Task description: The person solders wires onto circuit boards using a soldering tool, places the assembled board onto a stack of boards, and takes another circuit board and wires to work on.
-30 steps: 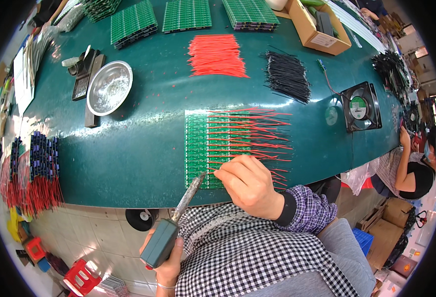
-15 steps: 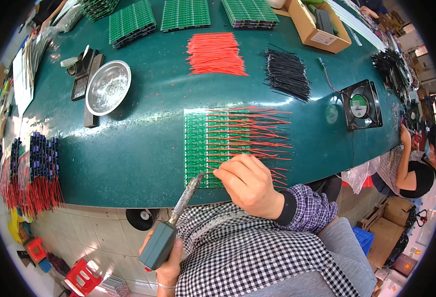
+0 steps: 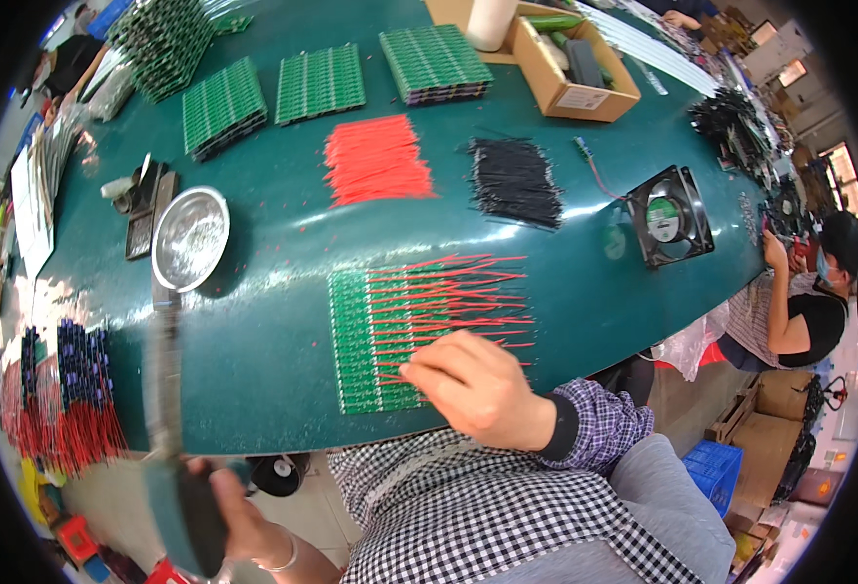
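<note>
My left hand (image 3: 251,521) is closed round the green handle of a soldering iron (image 3: 166,380), smeared by motion. The iron points away from me, its far end just below a round metal bowl (image 3: 191,239). Near the table's front edge lies a green circuit board panel (image 3: 351,341) with rows of red wires (image 3: 448,304) and some dark ones stretching off to its right. Over the panel's lower right part, my right hand (image 3: 477,394) pinches with thumb and forefinger at a red wire; the fingers largely hide it.
Behind the panel lie bundles of loose red wires (image 3: 378,161) and black wires (image 3: 514,183). Stacked green boards (image 3: 436,63) and a cardboard box (image 3: 584,100) stand farther back. A black fan (image 3: 670,216) stands right; wired assemblies (image 3: 83,389) lie left. A co-worker (image 3: 789,316) sits right.
My left hand has swung the soldering iron left, off the panel toward the metal bowl. My right hand keeps its pinch at the panel. The whole view has shifted, tables and objects appearing lower.
</note>
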`<state>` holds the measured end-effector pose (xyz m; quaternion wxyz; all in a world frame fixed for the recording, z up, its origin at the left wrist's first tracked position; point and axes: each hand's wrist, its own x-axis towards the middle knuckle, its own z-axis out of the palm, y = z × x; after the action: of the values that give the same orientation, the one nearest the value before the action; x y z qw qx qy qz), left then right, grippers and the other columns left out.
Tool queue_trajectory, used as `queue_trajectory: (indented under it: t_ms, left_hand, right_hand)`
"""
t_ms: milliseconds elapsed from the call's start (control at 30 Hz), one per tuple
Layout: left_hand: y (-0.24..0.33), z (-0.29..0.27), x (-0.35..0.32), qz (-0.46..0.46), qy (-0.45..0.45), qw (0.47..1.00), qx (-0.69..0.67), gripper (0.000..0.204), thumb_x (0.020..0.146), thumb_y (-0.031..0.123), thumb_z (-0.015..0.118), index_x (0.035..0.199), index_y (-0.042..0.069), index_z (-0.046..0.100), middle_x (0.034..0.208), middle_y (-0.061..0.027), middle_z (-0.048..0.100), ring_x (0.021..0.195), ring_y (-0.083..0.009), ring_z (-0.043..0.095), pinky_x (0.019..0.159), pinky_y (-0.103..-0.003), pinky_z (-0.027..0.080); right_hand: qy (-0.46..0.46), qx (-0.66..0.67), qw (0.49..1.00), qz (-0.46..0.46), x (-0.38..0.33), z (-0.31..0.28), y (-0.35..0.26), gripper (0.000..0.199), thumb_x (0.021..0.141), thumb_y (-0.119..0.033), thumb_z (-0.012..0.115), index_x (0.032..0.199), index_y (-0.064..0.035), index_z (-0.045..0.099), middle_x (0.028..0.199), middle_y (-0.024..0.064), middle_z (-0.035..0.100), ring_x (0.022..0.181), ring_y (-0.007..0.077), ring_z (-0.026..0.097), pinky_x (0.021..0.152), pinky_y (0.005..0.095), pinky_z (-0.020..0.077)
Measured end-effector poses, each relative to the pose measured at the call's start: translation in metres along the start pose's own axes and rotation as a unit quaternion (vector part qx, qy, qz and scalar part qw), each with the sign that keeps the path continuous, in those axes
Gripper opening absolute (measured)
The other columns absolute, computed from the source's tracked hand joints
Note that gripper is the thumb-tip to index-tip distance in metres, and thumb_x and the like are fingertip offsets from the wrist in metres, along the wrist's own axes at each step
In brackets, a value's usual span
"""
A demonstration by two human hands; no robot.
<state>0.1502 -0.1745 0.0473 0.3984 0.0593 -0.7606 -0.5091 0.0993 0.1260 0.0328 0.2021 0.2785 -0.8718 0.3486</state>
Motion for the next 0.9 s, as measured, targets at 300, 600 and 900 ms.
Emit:
queue_trajectory:
  t_ms: [300,600,900]
  left_hand:
    - [-0.041,0.056,0.069,-0.13,0.086,0.988,0.024,0.016,0.088,0.0,0.074,0.103,-0.006,0.07,0.087,-0.0055,0.068,0.06,-0.0087,0.052,0.05,-0.024,0.037]
    - [-0.008,0.051,0.024,-0.166,0.054,0.983,-0.047,0.026,0.086,-0.007,0.07,0.112,-0.008,0.065,0.102,-0.0151,0.071,0.061,-0.0093,0.051,0.049,-0.023,0.036]
    - [0.0,0.031,-0.015,-0.213,0.065,0.973,-0.062,0.033,0.086,-0.008,0.069,0.117,-0.01,0.061,0.109,-0.0186,0.07,0.061,-0.0098,0.053,0.048,-0.022,0.038]
  right_hand:
    - [0.054,-0.203,0.976,0.054,0.041,-0.06,0.106,0.009,0.081,0.0,0.071,0.089,-0.0027,0.067,0.09,0.0068,0.062,0.084,0.026,0.061,0.07,0.0381,0.0525]
    - [-0.042,-0.149,0.988,-0.019,0.102,-0.025,0.146,0.007,0.083,-0.006,0.072,0.086,-0.0059,0.066,0.09,0.0053,0.06,0.089,0.0259,0.06,0.076,0.0378,0.0532]
    - [-0.125,-0.143,0.982,-0.011,0.152,0.045,0.154,0.013,0.084,-0.013,0.075,0.088,-0.0068,0.065,0.094,0.0073,0.062,0.096,0.0304,0.061,0.082,0.0434,0.0528]
